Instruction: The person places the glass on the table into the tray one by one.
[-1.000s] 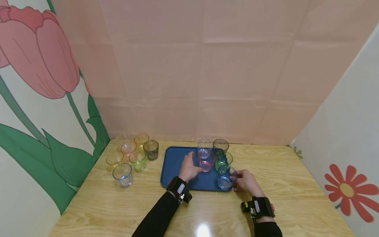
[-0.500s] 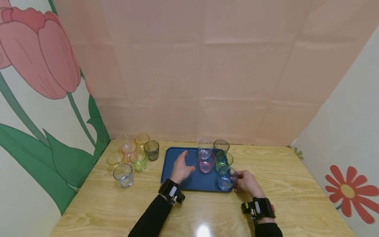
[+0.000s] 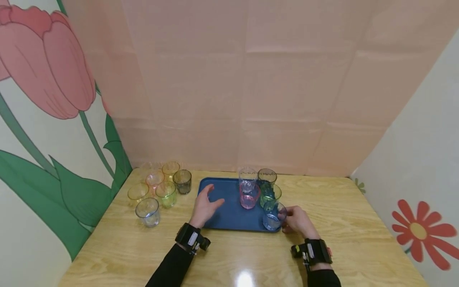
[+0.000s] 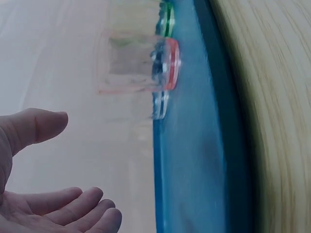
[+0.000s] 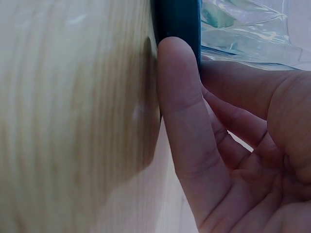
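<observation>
At the near right corner of the tray [image 3: 231, 217], the right hand [image 3: 297, 220] gripped the edge, its position unaltered over the last second. Its fingers lay just beside the blue glass [image 3: 274, 217]; whether they touched it could not be told. That glass stood upright, transparent, its wall evenly tinted.

The left hand [image 3: 205, 207] had changed position. A second earlier it was at the pink glass [image 3: 249, 199]; now it hung over the tray's left part, thumb and fingers spread, holding nothing. The left wrist view confirmed a distinct gap. In my judgement the pink glass was released and its placing complete. It stood upright on the tray, clear-walled, with a red tint strongest at the base.

To the left, on the counter [image 3: 233, 259], a blue-rimmed glass [image 3: 148, 213] stood nearest. Behind it were an amber glass [image 3: 138, 193] and a light green glass [image 3: 166, 195], then a smoky glass [image 3: 182, 182] among others.

On the tray, the green glass [image 3: 269, 197] stood beside the pink one. Farther back were a colourless glass [image 3: 247, 179] and a dark-rimmed glass [image 3: 267, 174], both upright. Beyond the counter rose a creased pinkish backdrop [image 3: 229, 87].
</observation>
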Demonstrator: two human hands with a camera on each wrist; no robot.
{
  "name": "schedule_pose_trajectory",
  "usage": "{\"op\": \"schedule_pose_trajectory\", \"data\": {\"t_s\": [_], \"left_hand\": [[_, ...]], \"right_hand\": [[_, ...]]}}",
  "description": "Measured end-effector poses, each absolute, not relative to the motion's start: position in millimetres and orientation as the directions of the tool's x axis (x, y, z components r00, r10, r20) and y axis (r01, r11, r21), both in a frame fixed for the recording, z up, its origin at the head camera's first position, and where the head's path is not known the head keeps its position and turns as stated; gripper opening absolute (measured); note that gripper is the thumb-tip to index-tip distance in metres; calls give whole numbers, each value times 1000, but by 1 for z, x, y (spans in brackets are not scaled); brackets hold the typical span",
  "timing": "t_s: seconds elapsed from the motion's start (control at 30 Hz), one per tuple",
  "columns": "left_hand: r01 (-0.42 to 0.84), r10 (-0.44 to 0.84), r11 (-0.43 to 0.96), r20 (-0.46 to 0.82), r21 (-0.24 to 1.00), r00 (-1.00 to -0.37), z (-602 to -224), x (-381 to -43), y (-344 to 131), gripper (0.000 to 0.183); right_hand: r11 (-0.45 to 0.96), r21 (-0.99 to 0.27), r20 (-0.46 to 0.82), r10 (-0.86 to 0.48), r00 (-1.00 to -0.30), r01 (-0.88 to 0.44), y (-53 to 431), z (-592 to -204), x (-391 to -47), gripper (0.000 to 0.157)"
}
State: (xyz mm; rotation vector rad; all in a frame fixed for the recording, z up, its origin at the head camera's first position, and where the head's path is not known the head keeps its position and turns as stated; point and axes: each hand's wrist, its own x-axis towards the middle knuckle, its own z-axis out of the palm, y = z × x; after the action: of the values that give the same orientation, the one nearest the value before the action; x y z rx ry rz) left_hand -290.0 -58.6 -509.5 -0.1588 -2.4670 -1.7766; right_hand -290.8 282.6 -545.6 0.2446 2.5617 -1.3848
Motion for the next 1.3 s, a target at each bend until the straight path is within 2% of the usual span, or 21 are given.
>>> {"op": "schedule_pose_trajectory", "data": {"t_s": [0.3, 0.5, 0.7, 0.93, 1.07, 1.3], "left_hand": [[139, -13, 306, 150, 942, -989, -504, -279, -88, 66], [187, -44, 294, 209, 937, -977, -496, -279, -106, 60], [214, -13, 304, 229, 928, -973, -487, -276, -123, 53], [236, -19, 376, 262, 896, -965, -476, -272, -142, 43], [222, -21, 406, 252, 887, -967, -470, -270, -153, 44], [184, -84, 547, 272, 816, -959, -463, -266, -177, 49]], "right_hand": [[538, -811, -249, 36, -968, 228, 280, -547, -290, 12], [536, -813, -245, 42, -969, 228, 281, -547, -290, 12], [535, -814, -243, 39, -969, 225, 284, -548, -289, 14], [536, -814, -237, 42, -971, 222, 284, -549, -289, 11], [534, -816, -232, 45, -972, 219, 282, -547, -288, 11], [548, -812, -218, 33, -975, 200, 280, -543, -286, 10]]}}
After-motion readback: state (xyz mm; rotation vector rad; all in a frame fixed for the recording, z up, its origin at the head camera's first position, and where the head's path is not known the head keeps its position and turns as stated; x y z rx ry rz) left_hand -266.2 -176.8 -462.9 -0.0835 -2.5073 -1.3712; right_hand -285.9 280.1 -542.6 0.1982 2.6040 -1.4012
